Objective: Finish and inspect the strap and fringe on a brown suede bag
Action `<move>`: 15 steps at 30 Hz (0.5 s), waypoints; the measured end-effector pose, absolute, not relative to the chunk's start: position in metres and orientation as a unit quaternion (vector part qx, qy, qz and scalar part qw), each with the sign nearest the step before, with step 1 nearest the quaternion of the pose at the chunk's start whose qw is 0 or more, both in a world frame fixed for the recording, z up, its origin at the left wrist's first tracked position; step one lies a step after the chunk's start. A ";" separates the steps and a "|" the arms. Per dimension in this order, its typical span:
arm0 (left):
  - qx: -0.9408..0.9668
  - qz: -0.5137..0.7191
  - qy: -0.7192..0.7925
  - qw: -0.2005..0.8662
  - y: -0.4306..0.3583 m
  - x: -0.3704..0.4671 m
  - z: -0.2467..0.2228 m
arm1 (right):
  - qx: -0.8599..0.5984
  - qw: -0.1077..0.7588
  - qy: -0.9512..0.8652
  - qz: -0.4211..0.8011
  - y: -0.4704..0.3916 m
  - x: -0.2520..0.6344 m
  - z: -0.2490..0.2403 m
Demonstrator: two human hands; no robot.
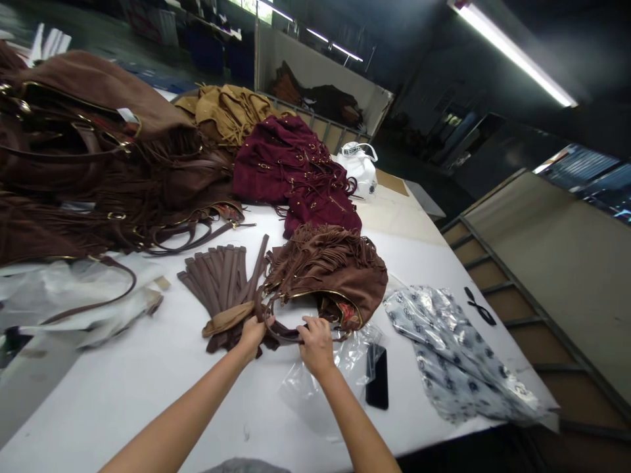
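Observation:
A brown fringed handbag (359,279) lies on the white table with its zipped top open towards me, showing a patterned red lining. Its looped handle (284,335) reaches towards me. My left hand (253,334) is closed on the left part of this handle. On the right part, my right hand (317,340) grips it with bent fingers. Beside my left hand lies a fanned bundle of brown straps (217,276), with a tan strip (229,319) across its near end. Clear plastic (315,394) lies under and near my right hand.
A black phone (377,378) and a printed plastic bag (451,351) lie to the right, near dark scissors (479,307). Brown bags (98,157) are heaped at left. Maroon bags (290,164), tan bags (227,112) and a white bag (359,167) stand farther back.

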State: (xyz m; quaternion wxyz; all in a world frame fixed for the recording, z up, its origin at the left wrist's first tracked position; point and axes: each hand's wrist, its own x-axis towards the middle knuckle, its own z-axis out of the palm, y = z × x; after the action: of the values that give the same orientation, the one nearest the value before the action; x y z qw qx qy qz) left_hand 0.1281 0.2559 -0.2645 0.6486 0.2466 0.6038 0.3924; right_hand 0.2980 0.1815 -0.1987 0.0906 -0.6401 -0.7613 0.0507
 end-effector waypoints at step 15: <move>0.180 0.379 0.435 0.797 0.194 0.157 -0.240 | -0.672 -0.065 -0.702 0.225 0.188 0.272 -0.190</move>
State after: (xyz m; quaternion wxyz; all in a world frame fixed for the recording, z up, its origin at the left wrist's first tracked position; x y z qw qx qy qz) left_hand 0.1570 0.1937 -0.2395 0.7966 0.1804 0.4355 0.3786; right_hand 0.2720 0.1883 -0.1897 -0.0651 -0.6722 -0.7022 0.2255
